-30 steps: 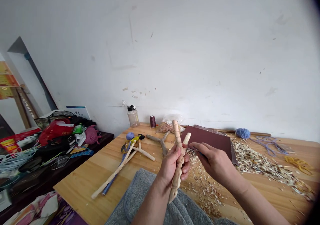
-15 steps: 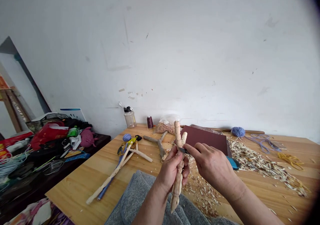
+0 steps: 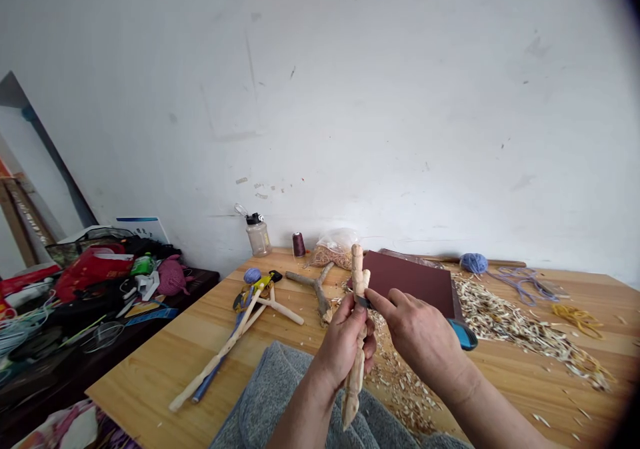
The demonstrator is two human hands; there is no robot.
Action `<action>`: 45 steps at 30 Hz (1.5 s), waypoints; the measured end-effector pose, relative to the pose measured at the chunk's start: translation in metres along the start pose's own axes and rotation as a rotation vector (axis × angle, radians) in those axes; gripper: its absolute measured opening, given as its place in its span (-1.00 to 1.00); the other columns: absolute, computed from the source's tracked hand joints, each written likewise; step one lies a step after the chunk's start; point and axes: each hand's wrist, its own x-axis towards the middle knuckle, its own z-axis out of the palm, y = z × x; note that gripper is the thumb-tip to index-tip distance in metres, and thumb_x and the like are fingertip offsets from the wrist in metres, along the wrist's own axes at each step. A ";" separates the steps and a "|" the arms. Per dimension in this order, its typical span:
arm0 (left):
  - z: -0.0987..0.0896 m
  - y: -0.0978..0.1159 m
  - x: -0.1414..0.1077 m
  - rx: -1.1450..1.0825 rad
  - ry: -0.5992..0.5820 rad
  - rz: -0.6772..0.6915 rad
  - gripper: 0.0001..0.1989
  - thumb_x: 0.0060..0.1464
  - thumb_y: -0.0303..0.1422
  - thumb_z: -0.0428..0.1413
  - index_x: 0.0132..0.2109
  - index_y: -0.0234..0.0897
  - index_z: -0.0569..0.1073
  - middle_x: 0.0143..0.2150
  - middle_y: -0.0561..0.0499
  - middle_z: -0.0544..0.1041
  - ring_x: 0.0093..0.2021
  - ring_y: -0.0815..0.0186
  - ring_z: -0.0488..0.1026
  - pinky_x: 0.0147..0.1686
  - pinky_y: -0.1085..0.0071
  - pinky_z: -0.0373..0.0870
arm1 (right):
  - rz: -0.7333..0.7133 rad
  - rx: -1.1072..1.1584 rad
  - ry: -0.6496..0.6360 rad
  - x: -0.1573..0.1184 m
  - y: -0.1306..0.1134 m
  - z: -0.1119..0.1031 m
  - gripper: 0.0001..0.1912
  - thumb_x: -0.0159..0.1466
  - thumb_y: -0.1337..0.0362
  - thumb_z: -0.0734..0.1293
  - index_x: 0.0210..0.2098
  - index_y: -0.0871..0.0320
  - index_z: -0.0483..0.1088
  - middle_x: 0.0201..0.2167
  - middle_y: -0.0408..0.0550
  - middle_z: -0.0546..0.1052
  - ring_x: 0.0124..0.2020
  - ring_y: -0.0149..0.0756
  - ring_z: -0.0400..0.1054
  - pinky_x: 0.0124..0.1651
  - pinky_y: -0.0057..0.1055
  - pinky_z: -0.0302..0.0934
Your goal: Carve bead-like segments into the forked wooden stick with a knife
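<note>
My left hand is wrapped round a peeled, carved forked stick, held nearly upright over a grey cloth. Its short fork arm shows just right of the main stem. In my right hand is a knife with a blue-and-black handle, whose end sticks out past the palm. The dark blade lies across the stick near the fork, with my right index finger along it and my left thumb close by. My left fingers behind the stick are partly hidden.
Wood shavings cover the table's right, beside a maroon board. A forked branch, peeled sticks, a bottle, a thread spool and blue yarn lie around. Clutter fills a dark side table.
The carved stick has turned slightly, so its short fork arm sits closer to the stem. Both hands keep their grip, and the view has shifted a little.
</note>
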 end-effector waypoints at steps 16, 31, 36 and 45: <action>0.000 -0.003 -0.001 0.249 0.074 -0.025 -0.71 0.07 -0.07 0.02 -0.17 -0.15 0.27 -0.55 0.21 0.19 -0.75 0.57 0.14 -0.81 0.66 0.06 | 0.001 -0.045 0.003 -0.003 -0.002 0.004 -0.45 0.13 0.48 0.22 0.08 -0.09 0.20 -0.42 -0.13 0.35 -0.44 -0.36 0.21 -0.43 -0.42 -0.01; -0.015 0.028 -0.013 -0.110 -0.274 -0.232 -0.76 0.07 -0.17 0.04 -0.15 -0.14 0.25 -0.49 0.15 0.23 -0.70 0.56 0.15 -0.81 0.67 0.08 | -0.052 0.724 -0.062 0.003 0.020 -0.001 -0.66 0.32 0.26 0.06 0.08 0.09 0.13 -0.23 -0.05 0.45 -0.29 -0.36 0.35 -0.26 -0.44 0.18; -0.012 0.021 -0.008 -0.069 -0.136 -0.109 -0.77 0.06 -0.18 0.05 -0.18 -0.16 0.26 -0.50 0.16 0.26 -0.72 0.54 0.17 -0.82 0.65 0.12 | 0.073 0.623 -0.045 0.001 0.018 0.000 -0.80 0.31 0.26 0.05 -0.13 0.14 0.19 -0.37 -0.08 0.44 -0.43 -0.34 0.33 -0.38 -0.43 0.14; -0.008 0.013 -0.002 -0.016 -0.073 -0.015 -0.71 -0.01 -0.15 0.10 -0.23 -0.21 0.25 -0.50 0.15 0.32 -0.74 0.54 0.23 -0.84 0.65 0.15 | -0.117 0.117 0.029 0.001 0.009 -0.003 -0.66 0.26 0.37 0.15 0.02 0.04 0.25 -0.44 -0.15 0.38 -0.44 -0.43 0.26 -0.43 -0.50 0.00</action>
